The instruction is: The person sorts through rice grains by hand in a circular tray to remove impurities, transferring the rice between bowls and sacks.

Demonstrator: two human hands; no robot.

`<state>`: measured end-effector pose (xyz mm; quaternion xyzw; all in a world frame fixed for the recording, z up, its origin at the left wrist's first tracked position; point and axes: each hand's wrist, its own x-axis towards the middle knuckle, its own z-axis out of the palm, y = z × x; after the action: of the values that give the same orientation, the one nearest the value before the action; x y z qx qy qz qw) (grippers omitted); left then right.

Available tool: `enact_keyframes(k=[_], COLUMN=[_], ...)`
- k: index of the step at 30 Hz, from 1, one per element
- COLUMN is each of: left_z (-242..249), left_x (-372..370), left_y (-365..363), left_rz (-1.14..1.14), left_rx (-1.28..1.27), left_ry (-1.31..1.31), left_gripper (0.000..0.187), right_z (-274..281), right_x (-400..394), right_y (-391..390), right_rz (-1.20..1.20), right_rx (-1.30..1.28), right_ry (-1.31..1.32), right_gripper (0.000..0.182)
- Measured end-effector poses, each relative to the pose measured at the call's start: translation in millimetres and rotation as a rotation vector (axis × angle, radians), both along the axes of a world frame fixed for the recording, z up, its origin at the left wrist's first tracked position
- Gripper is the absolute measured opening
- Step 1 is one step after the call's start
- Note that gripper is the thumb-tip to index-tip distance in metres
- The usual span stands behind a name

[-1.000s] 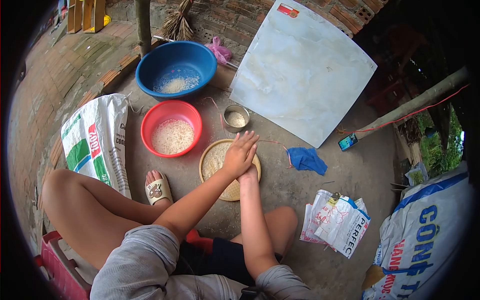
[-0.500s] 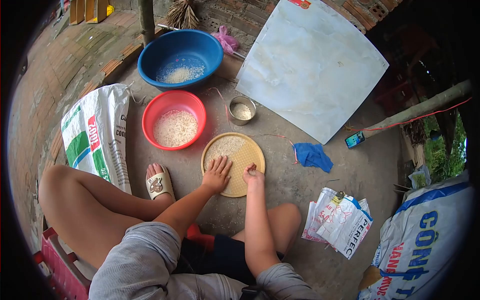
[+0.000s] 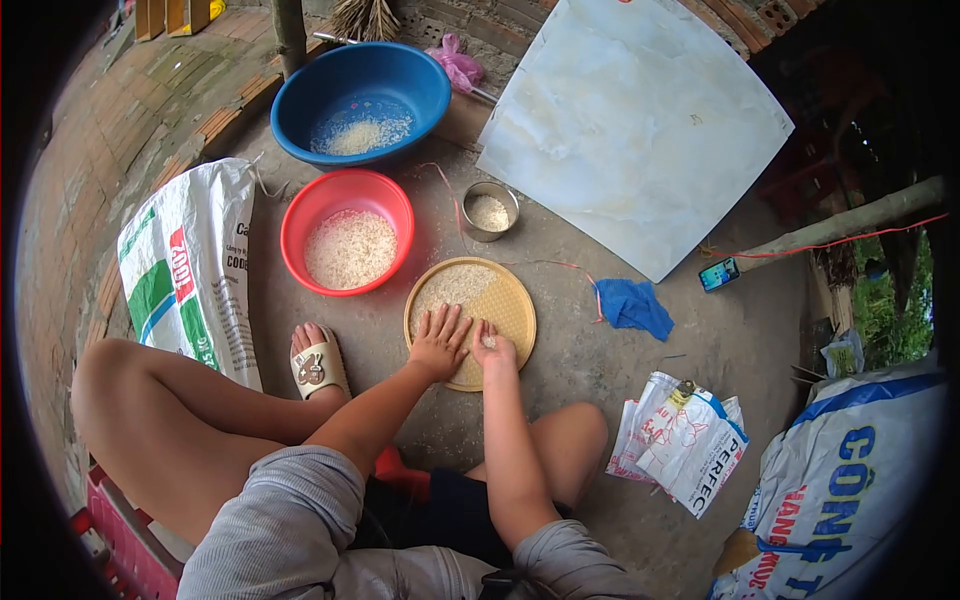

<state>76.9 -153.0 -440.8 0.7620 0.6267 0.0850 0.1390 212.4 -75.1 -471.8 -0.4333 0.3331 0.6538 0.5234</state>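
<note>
A round yellow tray (image 3: 513, 300) rests on the concrete floor, with a layer of rice grains (image 3: 452, 284) over its far left part. My left hand (image 3: 440, 343) lies flat on the tray with its fingers spread, touching the near edge of the grains. Beside it, at the tray's near right, my right hand (image 3: 494, 350) is turned palm up and cupped around a few pale rice grains. Beyond the tray stand a red basin (image 3: 290, 232) of rice and a small metal bowl (image 3: 490, 236) with rice inside.
A large blue basin (image 3: 283, 115) with some rice stands at the back. White printed sacks lie left (image 3: 215, 260) and right (image 3: 850, 480). A blue cloth (image 3: 634, 308), a folded bag (image 3: 680, 440), a phone (image 3: 718, 274) and a pale marbled panel (image 3: 640, 130) are to the right.
My right hand has moved in toward my left hand and turned from a closed fist to a palm-up cup showing grains. My left hand stays flat on the tray.
</note>
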Motion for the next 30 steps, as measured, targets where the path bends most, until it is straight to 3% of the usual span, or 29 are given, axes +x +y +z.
enact_keyframes(k=[5,9,14,20,24,26,27,29,30], left_z=[2,5,4,6,4,7,6,5,5], left_x=[-1,0,-2,-2,-3,-2,-1,-2,-4], left_y=[1,1,2,3,3,2,2,5,5], left_rz=[-0.011,-0.017,-0.006,-0.033,-0.033,-0.032,-0.034,-0.028,-0.019], left_rx=[-0.042,-0.06,-0.104,-0.136,-0.13,-0.141,-0.147,-0.15,-0.147], left_ry=[0.017,0.039,0.025,0.03,0.03,0.04,0.035,0.033,0.034], left_gripper=[0.061,0.061,0.061,0.061,0.061,0.061,0.061,0.061,0.061], right_z=[10,80,117,92,161,203,201,197,142], right_x=[0,-13,-6,-13,-39,-69,-73,-79,-67], right_y=[4,17,48,96,152,159,157,146,146], right_rz=[-0.022,-0.086,0.082,0.138,0.176,0.302,0.304,0.465,0.574], right_rx=[0.001,0.005,0.393,0.095,0.505,0.365,0.364,0.194,0.243], right_ry=[0.1,0.128,0.082,0.021,-0.002,-0.349,-0.343,-0.596,-0.887], right_gripper=[0.023,0.023,0.016,0.021,0.033,0.047,0.047,0.067,0.072])
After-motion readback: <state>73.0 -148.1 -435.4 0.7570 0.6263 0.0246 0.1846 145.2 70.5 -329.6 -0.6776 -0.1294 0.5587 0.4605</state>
